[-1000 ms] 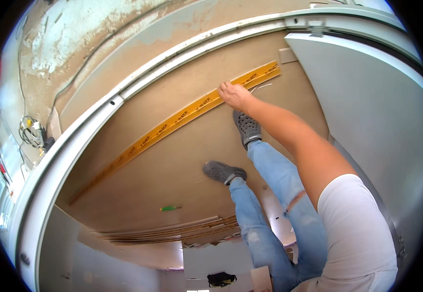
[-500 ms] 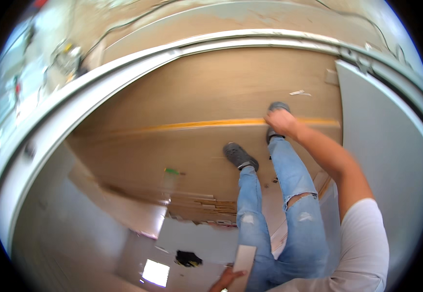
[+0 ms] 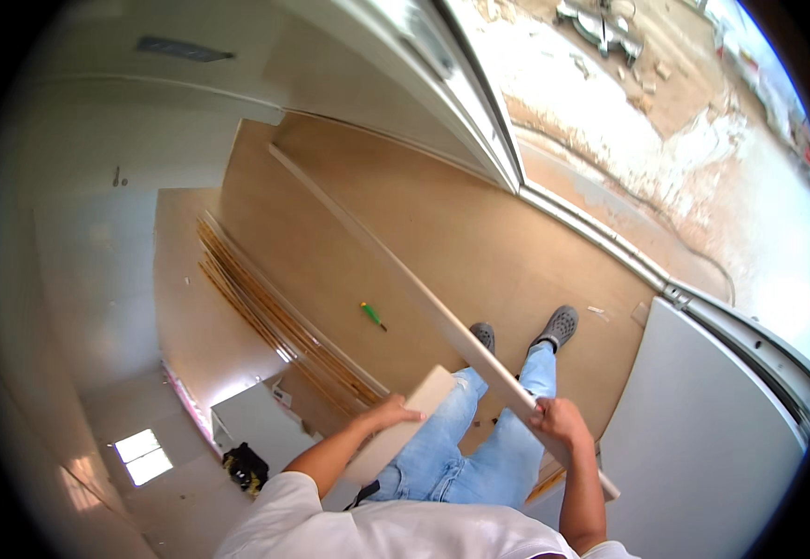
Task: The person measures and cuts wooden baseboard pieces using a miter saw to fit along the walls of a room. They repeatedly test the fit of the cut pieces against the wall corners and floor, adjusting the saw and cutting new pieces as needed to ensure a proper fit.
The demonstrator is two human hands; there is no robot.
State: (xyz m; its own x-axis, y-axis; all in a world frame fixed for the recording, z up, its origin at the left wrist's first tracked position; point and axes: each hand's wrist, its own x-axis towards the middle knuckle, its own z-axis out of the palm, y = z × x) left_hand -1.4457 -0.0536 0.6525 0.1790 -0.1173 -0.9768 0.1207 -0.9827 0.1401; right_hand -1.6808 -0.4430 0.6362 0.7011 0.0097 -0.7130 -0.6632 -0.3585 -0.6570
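My left hand [image 3: 391, 413] is closed on a short, flat, pale board [image 3: 435, 389], which it holds at a slant beside my left thigh. Closed around a long, narrow, pale trim strip [image 3: 428, 303] is my right hand [image 3: 563, 421], near the strip's close end. The strip crosses my legs and runs off toward the far left, over the brown floor; whether its far end touches down I cannot tell. A green-handled screwdriver [image 3: 373, 315] lies on the floor between the strip and a bundle of long strips [image 3: 284, 326].
A white door frame track [image 3: 601, 233] borders the floor on the far right, with a pale panel [image 3: 694, 410] standing nearer. Outside are rough ground and a mitre saw [image 3: 603, 28]. A black bag [image 3: 245, 469] lies at lower left.
My right hand has risen from the floor beside my shoe and now holds the long strip up. The left hand has come forward with the short board. The view has swung left.
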